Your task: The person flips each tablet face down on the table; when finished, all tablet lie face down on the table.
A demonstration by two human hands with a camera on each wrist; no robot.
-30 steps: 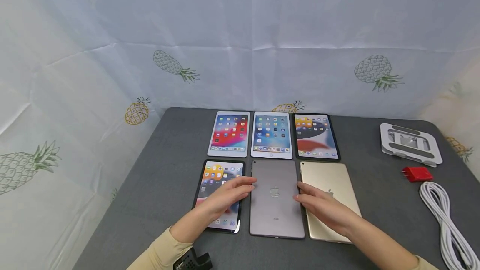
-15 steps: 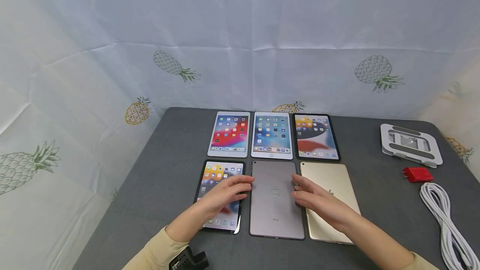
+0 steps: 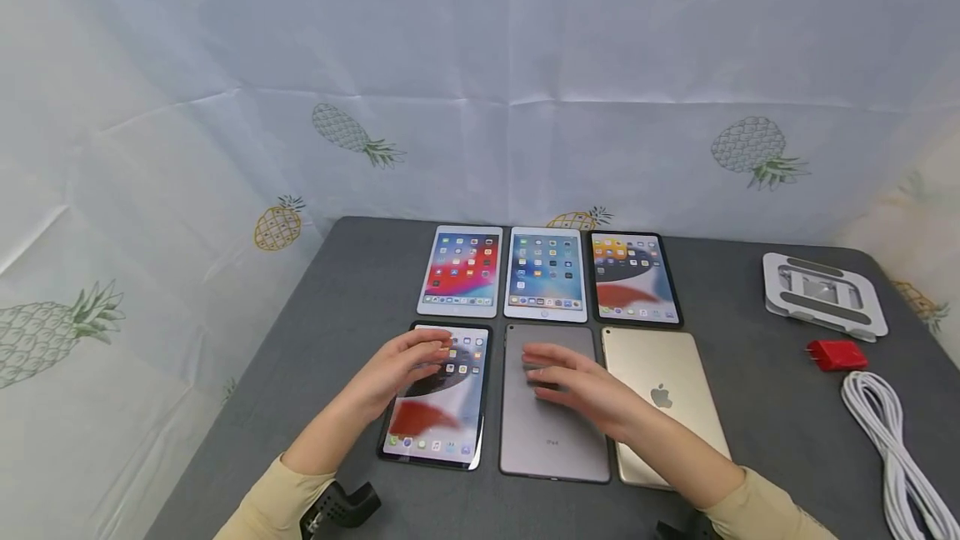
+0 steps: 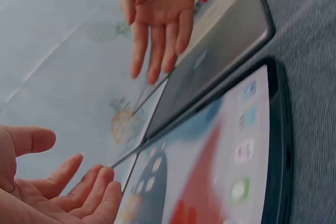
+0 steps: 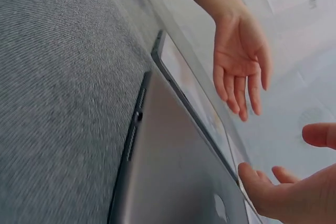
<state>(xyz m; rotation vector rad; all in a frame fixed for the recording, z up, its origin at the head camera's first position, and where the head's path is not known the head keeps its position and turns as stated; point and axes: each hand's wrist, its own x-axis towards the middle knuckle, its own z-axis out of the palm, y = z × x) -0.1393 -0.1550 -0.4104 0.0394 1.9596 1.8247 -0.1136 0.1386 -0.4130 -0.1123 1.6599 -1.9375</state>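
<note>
Watching from my end, I see two hands well apart and gripping nothing; the left hand [image 3: 401, 367] hovers, fingers relaxed, over the black-bezelled tablet [image 3: 446, 427] left of lower centre in the head view, while the right hand [image 3: 576, 382] hangs just as loosely above the grey iPad [image 3: 552, 452] at lower centre, lying back up on the dark grey table [image 3: 322, 357]; my first worry is a stray fingertip, since a low left hand could brush the icons and, if that screen is live, launch something; next, only narrow gaps part the front row, so a sideways nudge to the grey iPad would likely knock the black-bezelled tablet or the gold iPad [image 3: 678, 365]; dragging instead of lifting might scuff whatever faces the table; I'd also mind the black wrist camera [image 3: 348, 507] near the bottom edge, because a dipping left wrist could swing it into the tablet's near corner.
</note>
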